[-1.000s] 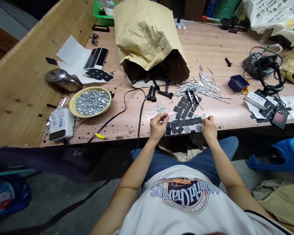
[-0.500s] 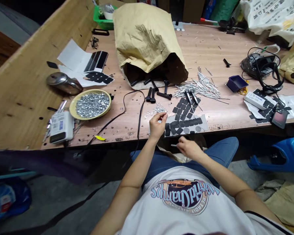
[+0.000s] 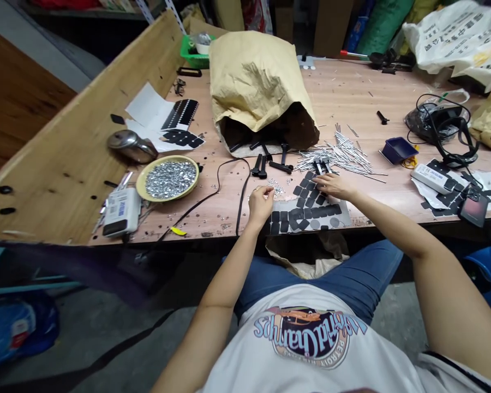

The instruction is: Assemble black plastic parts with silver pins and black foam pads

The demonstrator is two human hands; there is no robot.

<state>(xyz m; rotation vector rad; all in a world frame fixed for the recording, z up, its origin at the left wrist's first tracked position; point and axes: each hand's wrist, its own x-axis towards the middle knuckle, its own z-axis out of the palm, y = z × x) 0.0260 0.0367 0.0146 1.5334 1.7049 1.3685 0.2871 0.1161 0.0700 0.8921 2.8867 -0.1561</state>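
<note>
My left hand (image 3: 261, 205) is closed in a pinch at the table's front, beside a scatter of small shiny metal pieces (image 3: 279, 189). Whatever is between its fingertips is too small to make out. My right hand (image 3: 336, 186) reaches over the dark rounded pads (image 3: 305, 192), fingers stretched out and apart. Its fingertips are close to two black T-shaped parts (image 3: 321, 165) lying at the edge of a heap of thin metal rods (image 3: 346, 155). A grey sheet (image 3: 343, 214) bearing more dark pads lies in front of both hands.
A large paper sack (image 3: 262, 82) lies with its mouth towards me, black parts (image 3: 260, 166) in front. At left stand a yellow bowl (image 3: 138, 188) of metal pieces and a white box-like device (image 3: 123, 212). A black strap (image 3: 218, 188) crosses the table. A purple tray (image 3: 397, 149) stands right.
My right hand has moved from below the table edge up onto the pads by the black parts, and its fingers have opened out. The left hand stays pinched. The view has shifted slightly.
</note>
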